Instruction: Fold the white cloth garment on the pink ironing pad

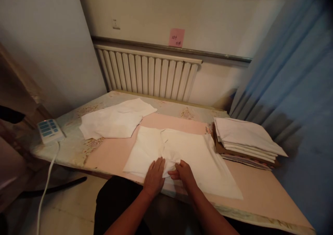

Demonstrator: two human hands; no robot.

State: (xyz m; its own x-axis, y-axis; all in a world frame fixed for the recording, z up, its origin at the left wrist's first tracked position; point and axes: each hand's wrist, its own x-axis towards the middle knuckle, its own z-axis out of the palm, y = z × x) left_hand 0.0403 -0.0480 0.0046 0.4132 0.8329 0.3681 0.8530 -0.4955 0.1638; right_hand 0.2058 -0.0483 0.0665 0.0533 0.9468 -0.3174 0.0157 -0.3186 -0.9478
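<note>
A white cloth garment (197,158) lies spread on the pink mat in front of me, its left part folded over with a crease near the middle. My left hand (155,174) rests flat on its near edge, fingers stretched out together. Just to the right, my right hand (183,172) pinches a bunched bit of the same cloth between thumb and fingers. The fabric is gathered and raised between the two hands. A second white garment (111,122) lies loosely at the back left, apart from both hands.
A stack of folded cloths (244,134), white over brown, sits at the right. On the left corner stands a white power strip (50,131) with its cord hanging down. Behind the table are a radiator (151,72) and a pink note (176,37); a blue curtain (291,82) borders the right.
</note>
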